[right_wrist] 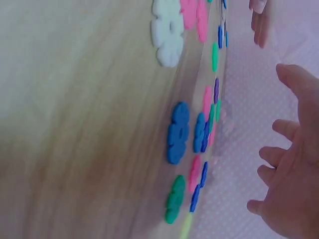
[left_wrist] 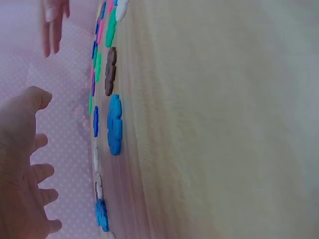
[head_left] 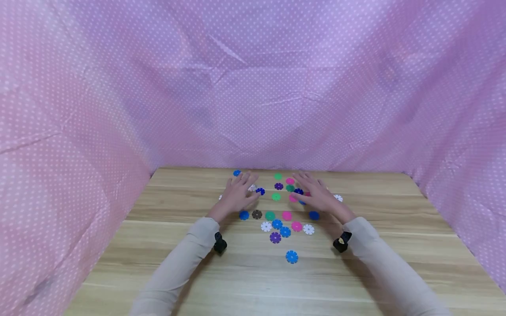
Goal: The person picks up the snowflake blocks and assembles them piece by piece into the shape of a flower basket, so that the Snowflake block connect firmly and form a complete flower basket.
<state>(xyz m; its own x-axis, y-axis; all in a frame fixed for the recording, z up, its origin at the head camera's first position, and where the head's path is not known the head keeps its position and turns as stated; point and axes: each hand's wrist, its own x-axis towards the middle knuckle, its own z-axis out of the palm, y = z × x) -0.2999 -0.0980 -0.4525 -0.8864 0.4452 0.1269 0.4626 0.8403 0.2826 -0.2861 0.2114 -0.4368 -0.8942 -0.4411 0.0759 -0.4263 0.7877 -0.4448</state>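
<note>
My left hand hovers over the left part of a spread of flat, notched plastic discs, fingers apart and nothing held. On the other side, my right hand is held above the discs with its fingers spread too. Both wrist views show a gap between the hands and the table. Below the left hand lie a blue disc and a brown disc. A blue disc and a green disc lie below the right hand. Some discs are partly hidden by the hands in the head view.
Between the hands lie green, pink and purple discs, among them a light green disc. Closer to me are a purple disc and a lone blue disc. A pink dotted cloth surrounds the wooden table at the back and sides.
</note>
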